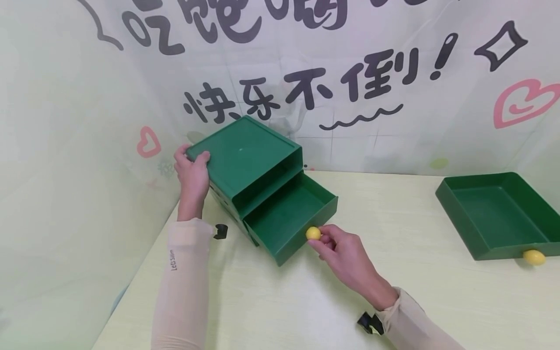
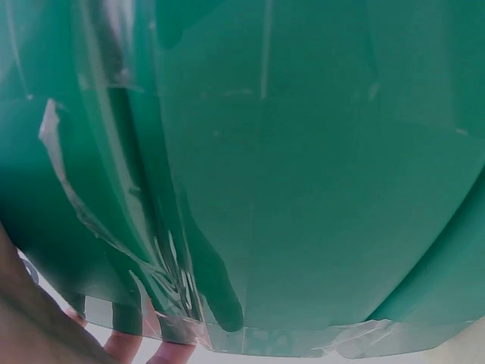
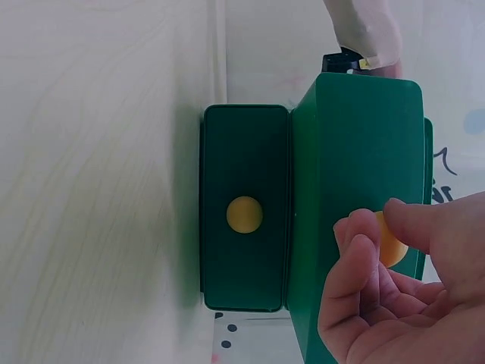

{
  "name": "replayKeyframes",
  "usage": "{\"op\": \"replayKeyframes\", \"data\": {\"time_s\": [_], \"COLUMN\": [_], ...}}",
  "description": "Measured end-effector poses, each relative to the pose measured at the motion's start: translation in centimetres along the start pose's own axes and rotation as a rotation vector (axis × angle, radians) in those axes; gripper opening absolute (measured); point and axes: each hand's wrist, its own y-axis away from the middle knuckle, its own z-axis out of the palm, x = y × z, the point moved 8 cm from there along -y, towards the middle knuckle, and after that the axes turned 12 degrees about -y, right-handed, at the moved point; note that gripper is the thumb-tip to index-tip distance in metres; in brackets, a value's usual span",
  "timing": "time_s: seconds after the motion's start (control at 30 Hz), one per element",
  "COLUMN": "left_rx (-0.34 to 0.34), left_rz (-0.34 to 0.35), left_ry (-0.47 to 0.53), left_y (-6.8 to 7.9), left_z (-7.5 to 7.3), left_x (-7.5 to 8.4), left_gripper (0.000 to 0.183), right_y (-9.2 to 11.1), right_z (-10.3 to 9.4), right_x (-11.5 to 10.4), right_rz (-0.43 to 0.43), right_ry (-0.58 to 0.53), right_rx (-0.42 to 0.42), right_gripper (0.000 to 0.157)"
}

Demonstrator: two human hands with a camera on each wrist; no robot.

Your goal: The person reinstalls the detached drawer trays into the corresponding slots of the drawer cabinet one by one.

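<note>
A green drawer cabinet (image 1: 245, 155) stands on the table with its top slot vacant. Below that slot, a green drawer (image 1: 290, 214) is pulled well out. My right hand (image 1: 350, 255) pinches its round yellow knob (image 1: 313, 233) between thumb and fingers. My left hand (image 1: 192, 170) grips the cabinet's back left corner, thumb on top. In the left wrist view, the fingers (image 2: 173, 353) show at the lower edge of the cabinet wall (image 2: 318, 189), which has clear tape on it. The right wrist view shows a lower drawer (image 3: 246, 152) pushed in, with its own yellow knob (image 3: 244, 214).
Another green drawer (image 1: 503, 209), with a yellow knob (image 1: 534, 257), lies on the pale wooden table (image 1: 393, 214) at the right. Behind the cabinet hangs a white printed sheet (image 1: 372, 131) with black characters and pink hearts. A wall (image 1: 65, 194) borders the table's left side.
</note>
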Motion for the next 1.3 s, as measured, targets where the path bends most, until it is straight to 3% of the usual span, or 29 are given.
{"op": "replayKeyframes", "data": {"time_s": [0.3,1.3], "left_rx": [0.004,-0.001], "left_rz": [-0.009,0.004], "left_ry": [0.014,-0.002], "left_y": [0.9,1.1], "left_z": [-0.2,-0.3], "left_x": [-0.3,-0.2], "left_gripper": [0.058,0.058], "right_y": [0.1,-0.4], "right_z": [0.3,1.1], "right_x": [0.3,0.8], "right_rz": [-0.003,0.061], "right_ry": [-0.007,0.003], "right_rx": [-0.020,-0.017], "right_gripper": [0.026,0.028]}}
